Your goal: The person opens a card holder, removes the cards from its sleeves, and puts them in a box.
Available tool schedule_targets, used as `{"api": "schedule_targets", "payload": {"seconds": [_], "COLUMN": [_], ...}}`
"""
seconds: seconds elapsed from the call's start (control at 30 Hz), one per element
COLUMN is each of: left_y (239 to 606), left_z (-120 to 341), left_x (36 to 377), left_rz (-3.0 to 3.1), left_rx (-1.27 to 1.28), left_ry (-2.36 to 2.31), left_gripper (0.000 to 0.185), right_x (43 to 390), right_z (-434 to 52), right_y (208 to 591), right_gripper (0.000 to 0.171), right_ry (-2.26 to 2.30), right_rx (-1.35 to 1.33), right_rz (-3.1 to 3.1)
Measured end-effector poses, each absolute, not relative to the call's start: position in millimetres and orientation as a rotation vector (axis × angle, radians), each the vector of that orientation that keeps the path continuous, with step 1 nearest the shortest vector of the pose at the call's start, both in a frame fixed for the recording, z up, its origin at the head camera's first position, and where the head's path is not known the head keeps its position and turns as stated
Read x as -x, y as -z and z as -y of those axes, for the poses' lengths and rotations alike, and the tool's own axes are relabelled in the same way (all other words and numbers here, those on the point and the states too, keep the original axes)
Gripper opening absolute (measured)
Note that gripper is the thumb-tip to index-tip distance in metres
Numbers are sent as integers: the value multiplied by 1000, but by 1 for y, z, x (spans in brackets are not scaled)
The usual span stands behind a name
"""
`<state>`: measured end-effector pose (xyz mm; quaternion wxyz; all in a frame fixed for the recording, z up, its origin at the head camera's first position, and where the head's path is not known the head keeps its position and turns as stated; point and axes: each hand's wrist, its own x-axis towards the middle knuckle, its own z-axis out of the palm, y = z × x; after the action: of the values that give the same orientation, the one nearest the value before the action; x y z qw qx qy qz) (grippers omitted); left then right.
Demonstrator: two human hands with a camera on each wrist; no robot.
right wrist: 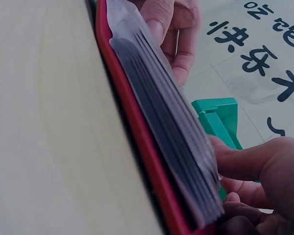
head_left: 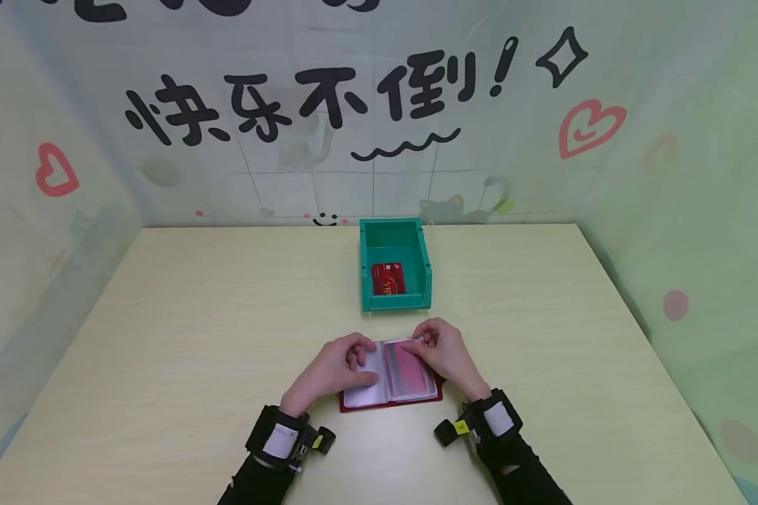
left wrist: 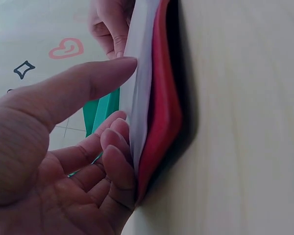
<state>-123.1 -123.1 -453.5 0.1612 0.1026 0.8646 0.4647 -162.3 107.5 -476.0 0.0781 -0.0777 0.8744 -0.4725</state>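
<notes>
A red card holder (head_left: 390, 405) lies open on the table, with clear plastic sleeves (right wrist: 152, 88) inside. A pink card or insert (head_left: 409, 372) shows through the right-hand sleeves. My left hand (head_left: 337, 365) rests on the left page; its thumb (left wrist: 103, 81) touches the page and its bent fingertips touch near the page edge. At the top right corner of the sleeves my right hand (head_left: 445, 354) pinches their edge between thumb and fingers. Whether it holds one sleeve or more is hidden.
A green open bin (head_left: 396, 302) stands behind the card holder, with a red card (head_left: 388, 278) in it. The pale wooden table (head_left: 227, 301) meets a printed cloth wall (head_left: 328, 182) at the back and sides.
</notes>
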Motion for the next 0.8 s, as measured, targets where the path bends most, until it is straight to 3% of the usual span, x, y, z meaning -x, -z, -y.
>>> {"api": "schedule_targets", "payload": {"seconds": [0.23,0.8], "left_y": [454,457], "left_z": [124,126], "left_x": [124,126], "left_rz": [-2461,-2487], "left_rx": [-290,-310], "left_ry": [-1336,-1337], "left_gripper": [40,22], "right_x": [163,154], "right_z": [-109,-105], "right_y": [476,484], "right_gripper": [18,32], "right_ry": [1429,1632], "right_rx": [193,194], "right_rz": [-2616,-2637]}}
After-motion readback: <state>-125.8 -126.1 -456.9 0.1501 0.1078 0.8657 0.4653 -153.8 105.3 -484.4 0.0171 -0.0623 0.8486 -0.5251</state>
